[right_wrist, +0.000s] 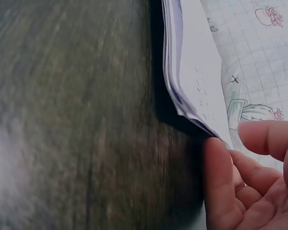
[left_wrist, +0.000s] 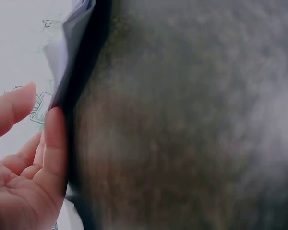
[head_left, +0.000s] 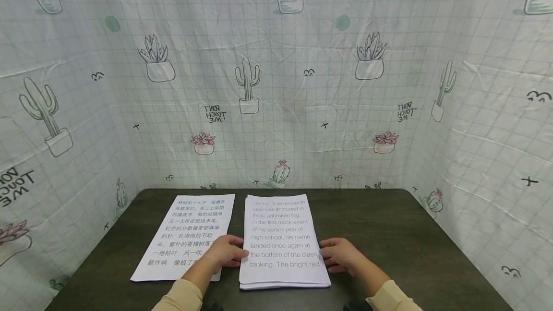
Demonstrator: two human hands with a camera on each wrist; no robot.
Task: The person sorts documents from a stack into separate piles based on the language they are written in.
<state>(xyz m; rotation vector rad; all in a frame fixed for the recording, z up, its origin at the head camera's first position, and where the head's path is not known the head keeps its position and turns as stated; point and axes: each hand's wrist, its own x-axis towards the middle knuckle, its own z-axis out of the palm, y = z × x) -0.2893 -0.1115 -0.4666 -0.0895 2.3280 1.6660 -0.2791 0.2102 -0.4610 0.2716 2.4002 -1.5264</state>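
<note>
A stack of white paper [head_left: 281, 234] with large English print lies in the middle of the table. My left hand [head_left: 224, 253] is at its left edge, fingers loosely bent and thumb apart from them. On the opposite side, my right hand [head_left: 343, 257] has its fingertips right at the stack's right edge. The lower sheets stick out slightly at the stack's bottom and left. In the right wrist view, several sheet edges [right_wrist: 170, 62] show layered and a bit uneven. A second paper [head_left: 186, 234] with Chinese print lies to the left, its lower right part hidden behind my left hand.
The dark wooden table [head_left: 389, 224] extends on both sides of the papers. Behind it and along the sides hangs a pale curtain [head_left: 276, 85] with a grid and cactus drawings, meeting the table's far edge.
</note>
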